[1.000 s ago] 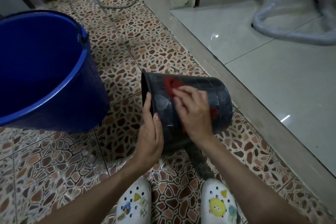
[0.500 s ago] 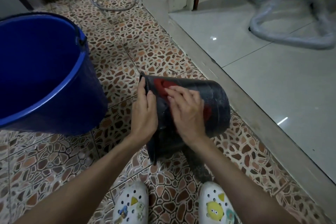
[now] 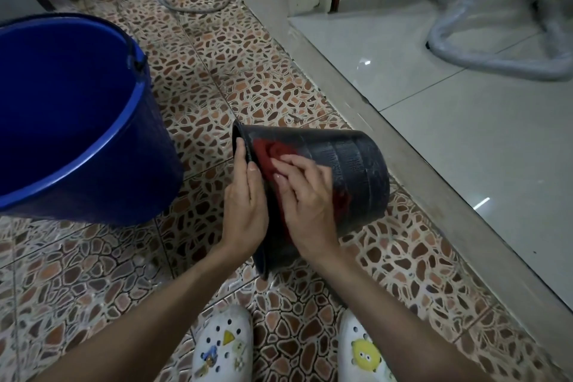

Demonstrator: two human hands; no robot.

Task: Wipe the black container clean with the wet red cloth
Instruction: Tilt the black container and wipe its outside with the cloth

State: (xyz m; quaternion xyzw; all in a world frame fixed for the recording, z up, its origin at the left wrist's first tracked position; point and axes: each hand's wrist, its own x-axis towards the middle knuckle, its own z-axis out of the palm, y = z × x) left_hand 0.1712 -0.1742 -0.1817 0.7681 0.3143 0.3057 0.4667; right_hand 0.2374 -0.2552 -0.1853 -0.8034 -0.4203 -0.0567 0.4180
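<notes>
The black container (image 3: 356, 170) lies tipped on its side above the patterned floor, its open rim facing left. My left hand (image 3: 245, 205) grips that rim, fingers curled over the edge. My right hand (image 3: 307, 198) presses the wet red cloth (image 3: 269, 153) flat against the container's outer wall near the rim. Part of the cloth also shows red beyond my right hand, and the rest is hidden under my palm.
A large blue bucket (image 3: 102, 146) stands at the left, close to the container. A raised grey step (image 3: 403, 164) runs diagonally on the right, with pale tiles beyond. A plastic-wrapped frame (image 3: 496, 65) sits far right. My white clogs (image 3: 223, 347) are at the bottom.
My left hand has shifted from the container's side up onto its rim. My right hand with the cloth has slid toward the rim end, and the container has turned slightly.
</notes>
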